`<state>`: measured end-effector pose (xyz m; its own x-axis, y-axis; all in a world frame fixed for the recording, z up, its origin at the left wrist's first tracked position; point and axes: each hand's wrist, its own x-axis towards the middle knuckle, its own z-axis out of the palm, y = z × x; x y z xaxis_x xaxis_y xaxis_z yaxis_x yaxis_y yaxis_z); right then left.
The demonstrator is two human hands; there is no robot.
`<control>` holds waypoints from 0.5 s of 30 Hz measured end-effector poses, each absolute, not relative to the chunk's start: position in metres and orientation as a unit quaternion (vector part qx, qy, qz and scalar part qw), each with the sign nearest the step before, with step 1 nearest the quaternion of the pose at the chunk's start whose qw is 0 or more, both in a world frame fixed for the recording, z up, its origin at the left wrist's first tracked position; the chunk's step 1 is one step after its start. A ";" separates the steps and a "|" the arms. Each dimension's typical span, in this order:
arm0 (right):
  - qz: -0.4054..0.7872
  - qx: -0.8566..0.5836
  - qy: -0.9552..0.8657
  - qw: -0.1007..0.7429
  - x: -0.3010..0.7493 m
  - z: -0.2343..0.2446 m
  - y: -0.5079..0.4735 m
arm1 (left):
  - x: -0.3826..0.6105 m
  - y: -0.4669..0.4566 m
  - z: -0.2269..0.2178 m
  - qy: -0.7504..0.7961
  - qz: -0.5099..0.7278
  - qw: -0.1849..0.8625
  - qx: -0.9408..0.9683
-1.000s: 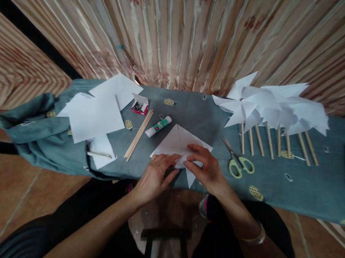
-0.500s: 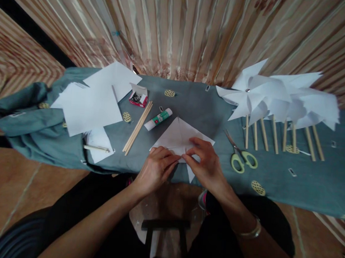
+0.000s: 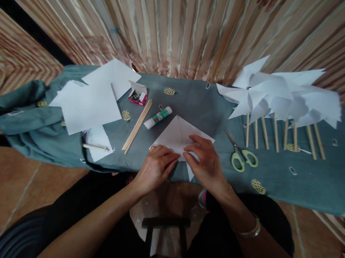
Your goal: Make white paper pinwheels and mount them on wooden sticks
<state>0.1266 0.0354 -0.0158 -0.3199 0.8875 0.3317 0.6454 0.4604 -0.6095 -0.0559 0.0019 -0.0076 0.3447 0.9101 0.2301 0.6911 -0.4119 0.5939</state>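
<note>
A creased white sheet of paper (image 3: 175,131) lies cornerwise in front of me at the table's near edge, with one pointed corner hanging toward me. My left hand (image 3: 157,163) is closed on its near edge, thumb and fingertips pressed together there. Over the right part of the paper is my right hand (image 3: 204,160), its thumb and fingers apart and the fingertips at the surface. Just beyond the sheet rests a glue stick (image 3: 158,117). Scissors (image 3: 241,154) with green handles lie to the right of my right hand.
Loose thin wooden sticks (image 3: 137,126) lie beside a small open red box (image 3: 138,94) of metal pins. White paper sheets (image 3: 90,104) and a pen (image 3: 95,147) are at left. Several paper pinwheels (image 3: 277,92) on sticks lie at right. A grey-green cloth (image 3: 192,95) covers the table.
My right thumb and fingers have spread apart and drawn slightly back from my left fingertips. My left hand stays on the paper's near edge.
</note>
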 end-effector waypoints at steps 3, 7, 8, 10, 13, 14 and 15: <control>0.168 -0.480 -0.805 0.305 0.126 -0.015 0.035 | -0.056 0.002 -0.007 0.503 0.269 0.203 0.796; 0.144 -0.466 -0.827 0.278 0.126 -0.016 0.034 | -0.055 0.003 -0.006 0.505 0.266 0.203 0.796; 0.137 -0.463 -0.832 0.273 0.125 -0.017 0.034 | -0.055 0.003 -0.006 0.504 0.266 0.202 0.796; 0.125 -0.463 -0.840 0.253 0.125 -0.017 0.033 | -0.055 0.003 -0.005 0.504 0.265 0.200 0.797; 0.118 -0.472 -0.847 0.214 0.123 -0.017 0.032 | -0.055 0.003 -0.005 0.506 0.262 0.204 0.796; 0.117 -0.475 -0.848 0.204 0.122 -0.016 0.031 | -0.055 0.003 -0.005 0.507 0.261 0.206 0.795; 0.117 -0.478 -0.848 0.196 0.121 -0.016 0.030 | -0.055 0.003 -0.005 0.507 0.259 0.209 0.795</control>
